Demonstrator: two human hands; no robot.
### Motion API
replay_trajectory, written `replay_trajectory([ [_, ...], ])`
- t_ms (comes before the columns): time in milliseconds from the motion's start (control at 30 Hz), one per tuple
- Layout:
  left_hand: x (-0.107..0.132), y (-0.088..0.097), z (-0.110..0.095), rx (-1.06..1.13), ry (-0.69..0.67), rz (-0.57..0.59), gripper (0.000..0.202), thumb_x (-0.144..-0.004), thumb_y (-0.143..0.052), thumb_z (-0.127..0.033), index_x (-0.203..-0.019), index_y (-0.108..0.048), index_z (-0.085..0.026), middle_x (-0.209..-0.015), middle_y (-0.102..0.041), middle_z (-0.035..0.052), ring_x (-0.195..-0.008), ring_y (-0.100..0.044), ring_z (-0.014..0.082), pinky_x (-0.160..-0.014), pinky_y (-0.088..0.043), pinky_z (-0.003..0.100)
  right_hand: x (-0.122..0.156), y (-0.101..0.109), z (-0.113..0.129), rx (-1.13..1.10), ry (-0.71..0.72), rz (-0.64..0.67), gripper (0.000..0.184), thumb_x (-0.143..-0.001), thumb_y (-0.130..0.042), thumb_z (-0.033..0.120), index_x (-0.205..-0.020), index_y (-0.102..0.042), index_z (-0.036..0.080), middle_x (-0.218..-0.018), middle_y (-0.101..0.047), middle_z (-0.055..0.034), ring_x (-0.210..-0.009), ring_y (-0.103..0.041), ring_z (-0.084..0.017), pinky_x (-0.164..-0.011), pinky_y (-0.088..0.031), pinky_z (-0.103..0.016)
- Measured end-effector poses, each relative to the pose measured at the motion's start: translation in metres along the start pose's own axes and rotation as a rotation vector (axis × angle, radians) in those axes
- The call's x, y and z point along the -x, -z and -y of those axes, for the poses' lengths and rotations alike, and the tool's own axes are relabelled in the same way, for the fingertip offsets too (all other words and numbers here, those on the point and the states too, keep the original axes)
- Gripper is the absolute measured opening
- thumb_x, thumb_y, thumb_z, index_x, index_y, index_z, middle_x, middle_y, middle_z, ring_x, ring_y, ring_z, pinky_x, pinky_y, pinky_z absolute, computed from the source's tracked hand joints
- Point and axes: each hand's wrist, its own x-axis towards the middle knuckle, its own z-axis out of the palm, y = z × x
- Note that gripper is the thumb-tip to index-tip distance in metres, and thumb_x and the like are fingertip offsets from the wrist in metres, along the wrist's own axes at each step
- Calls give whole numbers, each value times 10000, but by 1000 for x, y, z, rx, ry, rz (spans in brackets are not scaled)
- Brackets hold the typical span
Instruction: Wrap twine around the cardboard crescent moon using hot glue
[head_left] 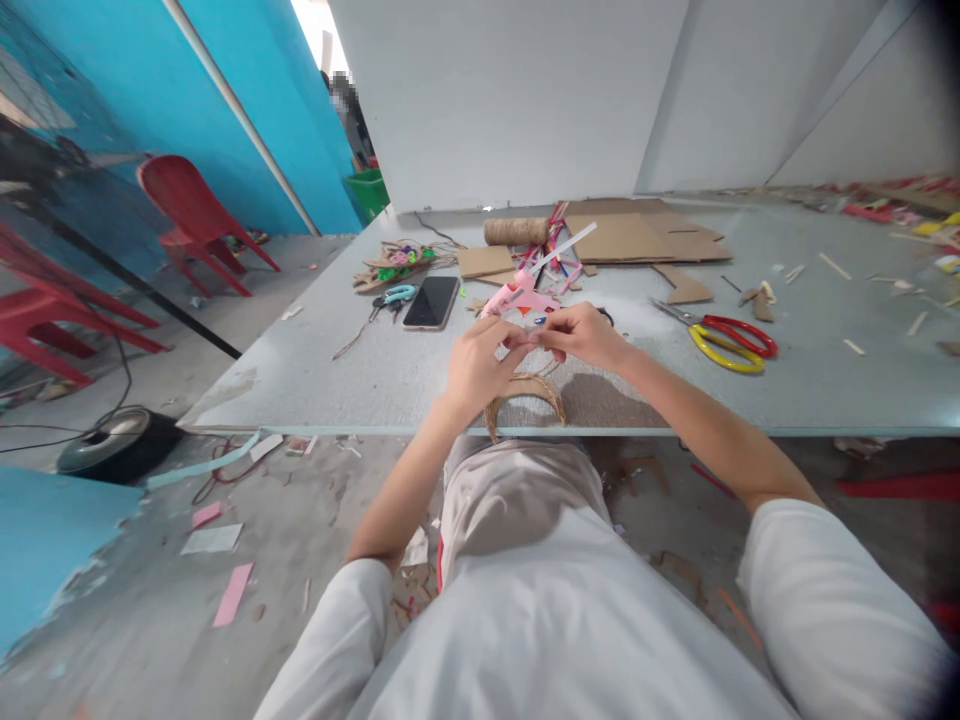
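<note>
My left hand (pixel 486 362) and my right hand (pixel 583 335) meet above the table's front edge, fingertips pinched together. Whatever lies between them is too small to make out. Just below, a curved cardboard piece edged with twine (pixel 526 386) rests at the table edge. Behind my fingers lies a pink glue gun (pixel 516 296), with a whitish glue stick (pixel 570 244) poking out of it. A black phone (pixel 432 303) lies to the left of my hands.
Scissors with red and yellow handles (pixel 731 342) lie on the right. At the back are a twine roll (pixel 516 232) and cardboard sheets (pixel 637 232). Turquoise-handled pliers (pixel 399 294) lie left of the phone. A red chair (pixel 191 215) stands beyond the table.
</note>
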Motion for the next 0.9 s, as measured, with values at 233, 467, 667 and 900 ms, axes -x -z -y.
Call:
replay_trajectory([
  [233, -1, 2, -2, 22, -40, -28, 141, -863, -598, -286, -751, -591, -200, -727, -636, 3, -703, -584, 127, -681, -473, 253, -3, -4, 0, -212, -63, 64, 443, -736, -688, 545, -548, -551, 168, -426, -532, 32, -401, -476, -66, -438, -372, -207],
  [467, -1, 1, -3, 128, -89, -32, 169, -886, -577, -324, -769, -580, -202, -734, -633, 13, -725, -587, 135, -687, -476, 272, -3, -7, 2, -345, -133, 156, 455, -720, -696, 551, -529, -533, 172, -428, -522, 40, -384, -414, -46, -419, -335, -200],
  [667, 0, -4, -1, 230, 72, -30, 280, -864, -581, -486, -819, -556, -211, -793, -646, 24, -754, -617, 143, -669, -496, 274, -2, -7, 4, -328, -79, 130, 474, -728, -678, 580, -540, -527, 173, -424, -505, 42, -396, -436, -55, -430, -337, -204],
  [900, 2, -1, 0, 180, 46, -55, 165, -854, -617, -337, -784, -579, -193, -748, -643, 4, -712, -582, 111, -648, -471, 233, 2, -8, 1, -26, 11, -38, 501, -782, -603, 612, -569, -557, 161, -441, -531, 24, -416, -473, -69, -455, -341, -208],
])
